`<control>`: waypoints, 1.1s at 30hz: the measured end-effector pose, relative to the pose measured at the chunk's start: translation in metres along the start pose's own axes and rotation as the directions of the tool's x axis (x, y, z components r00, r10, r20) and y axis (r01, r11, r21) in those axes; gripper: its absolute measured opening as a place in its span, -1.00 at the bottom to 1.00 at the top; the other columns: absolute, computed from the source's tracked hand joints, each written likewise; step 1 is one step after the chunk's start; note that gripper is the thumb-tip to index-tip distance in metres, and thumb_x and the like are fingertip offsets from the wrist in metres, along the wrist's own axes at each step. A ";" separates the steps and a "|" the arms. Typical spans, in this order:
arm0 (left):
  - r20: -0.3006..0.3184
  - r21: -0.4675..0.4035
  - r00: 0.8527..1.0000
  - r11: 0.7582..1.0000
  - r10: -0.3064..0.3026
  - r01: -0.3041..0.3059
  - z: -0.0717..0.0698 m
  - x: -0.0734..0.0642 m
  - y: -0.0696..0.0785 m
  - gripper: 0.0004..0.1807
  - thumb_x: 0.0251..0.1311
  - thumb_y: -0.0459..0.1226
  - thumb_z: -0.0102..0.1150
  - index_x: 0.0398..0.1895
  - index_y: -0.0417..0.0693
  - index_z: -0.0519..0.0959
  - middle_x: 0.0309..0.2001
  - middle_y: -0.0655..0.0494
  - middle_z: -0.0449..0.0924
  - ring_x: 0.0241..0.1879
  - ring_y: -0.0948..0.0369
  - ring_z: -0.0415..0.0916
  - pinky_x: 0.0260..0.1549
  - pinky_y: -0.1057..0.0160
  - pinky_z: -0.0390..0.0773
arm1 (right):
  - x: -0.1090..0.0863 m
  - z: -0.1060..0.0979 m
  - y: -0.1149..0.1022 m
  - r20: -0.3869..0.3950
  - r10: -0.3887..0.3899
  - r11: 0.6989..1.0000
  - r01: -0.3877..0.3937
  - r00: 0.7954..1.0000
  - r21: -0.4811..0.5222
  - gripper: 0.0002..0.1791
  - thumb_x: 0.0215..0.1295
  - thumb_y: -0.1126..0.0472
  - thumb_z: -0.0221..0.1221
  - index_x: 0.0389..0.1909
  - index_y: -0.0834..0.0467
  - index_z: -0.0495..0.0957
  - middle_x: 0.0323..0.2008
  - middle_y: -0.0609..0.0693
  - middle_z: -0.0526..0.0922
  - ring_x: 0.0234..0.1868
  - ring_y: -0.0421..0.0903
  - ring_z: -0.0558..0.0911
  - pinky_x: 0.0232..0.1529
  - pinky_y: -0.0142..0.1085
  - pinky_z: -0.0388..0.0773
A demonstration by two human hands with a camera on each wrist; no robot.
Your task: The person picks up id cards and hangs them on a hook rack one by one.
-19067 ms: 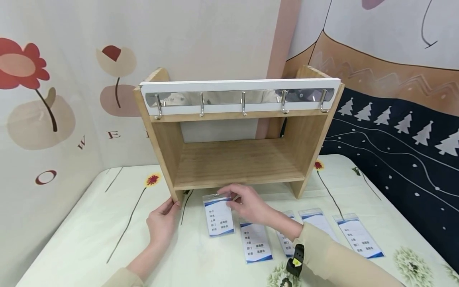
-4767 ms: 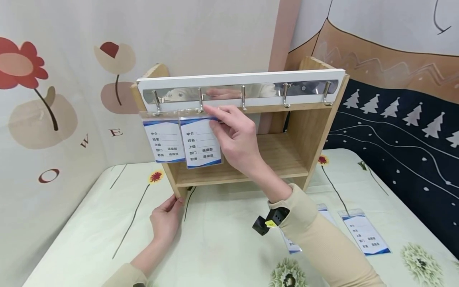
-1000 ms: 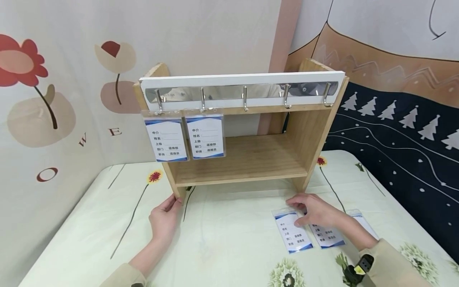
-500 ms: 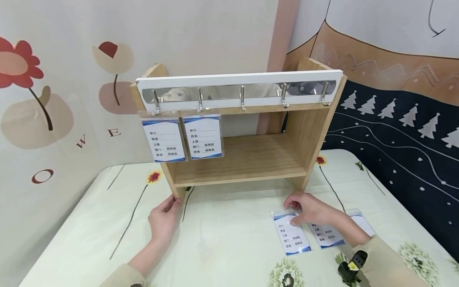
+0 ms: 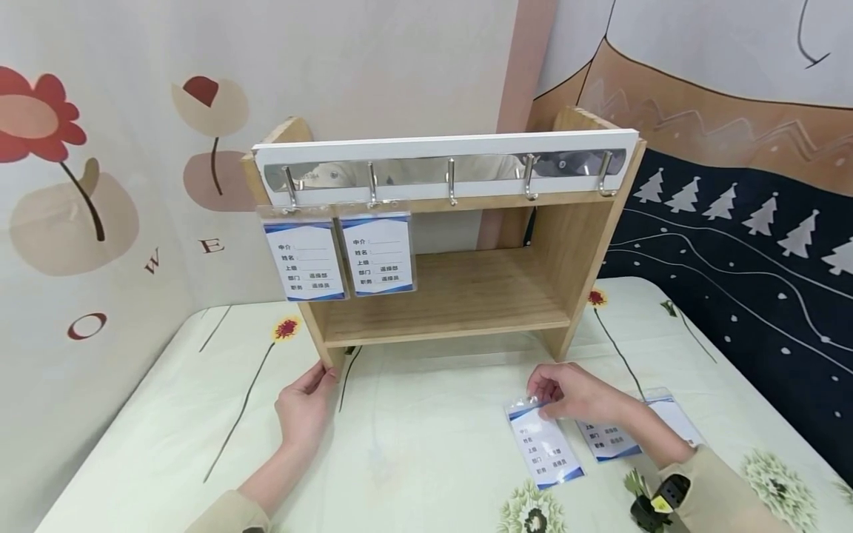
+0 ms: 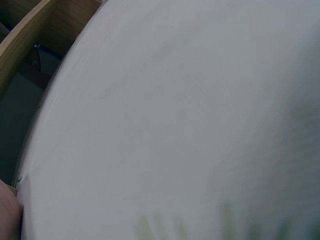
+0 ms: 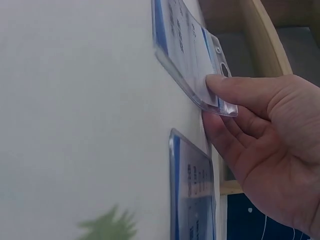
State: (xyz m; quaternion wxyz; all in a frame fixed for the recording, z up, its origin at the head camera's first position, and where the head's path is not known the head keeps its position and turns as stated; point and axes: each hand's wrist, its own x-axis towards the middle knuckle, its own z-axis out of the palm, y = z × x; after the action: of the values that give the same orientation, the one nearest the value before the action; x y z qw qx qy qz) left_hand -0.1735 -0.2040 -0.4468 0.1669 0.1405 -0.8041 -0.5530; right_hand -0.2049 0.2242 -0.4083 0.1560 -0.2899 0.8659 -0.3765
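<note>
My right hand [image 5: 578,392] pinches the top edge of a badge holder [image 5: 545,448], a clear sleeve with a white and blue card. In the right wrist view the thumb lies on the holder's [image 7: 182,45] upper face, with fingers beneath, and its top end is raised off the cloth. My left hand [image 5: 303,411] grips the foot of the wooden shelf's [image 5: 453,289] left side panel; the left wrist view shows only a bit of that hand [image 6: 9,215]. Two badge holders, a left one [image 5: 306,259] and a right one [image 5: 378,255], hang from the two leftmost hooks.
Three metal hooks, including the middle one [image 5: 452,183], carry nothing on the white hook rail [image 5: 426,148]. Two more badge holders, a nearer one [image 5: 605,442] and a farther one [image 5: 673,416], lie by my right forearm. A flowered cloth [image 5: 413,444] covers the table.
Since the oldest frame, two badge holders have gone from the table onto the hooks. In the last half second, my right hand has tilted up a third one's top edge. My left hand stays put.
</note>
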 end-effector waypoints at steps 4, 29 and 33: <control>0.004 -0.003 1.000 1.000 -0.007 0.007 0.000 0.000 0.001 -0.58 0.47 -0.29 0.15 0.31 -0.28 0.53 0.16 -0.24 0.60 0.15 -0.07 0.60 -0.24 0.70 0.48 | -0.001 0.002 -0.004 -0.030 -0.007 1.000 0.007 1.000 -0.016 -0.74 0.21 0.42 0.38 -0.12 0.16 0.59 -0.27 -0.09 0.60 -0.24 -0.16 0.58 -0.18 -0.35 0.61; 0.007 -0.009 1.000 1.000 -0.010 0.010 -0.001 -0.001 0.001 -0.58 0.46 -0.28 0.16 0.30 -0.29 0.53 0.16 -0.24 0.60 0.16 -0.06 0.59 -0.17 0.63 0.51 | 0.006 0.005 -0.034 -0.241 -0.062 0.997 0.073 0.969 0.039 -0.78 0.31 0.43 0.34 -0.06 0.28 0.59 -0.13 0.04 0.67 -0.07 -0.03 0.64 0.01 -0.27 0.65; 0.002 -0.005 1.000 1.000 -0.003 0.003 -0.001 -0.001 0.002 -0.58 0.46 -0.28 0.17 0.29 -0.29 0.54 0.14 -0.24 0.60 0.15 -0.07 0.60 -0.09 0.48 0.58 | 0.008 0.005 -0.038 -0.248 -0.057 0.996 0.072 0.967 0.052 -0.78 0.31 0.43 0.33 -0.06 0.26 0.61 -0.12 0.03 0.67 -0.05 -0.04 0.64 -0.02 -0.33 0.65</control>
State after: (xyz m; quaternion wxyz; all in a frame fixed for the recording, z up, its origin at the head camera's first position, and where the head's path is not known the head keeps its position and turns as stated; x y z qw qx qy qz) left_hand -0.1718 -0.2037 -0.4452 0.1656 0.1410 -0.8027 -0.5553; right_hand -0.1941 0.1958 -0.3834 0.0438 -0.2643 0.8569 -0.4404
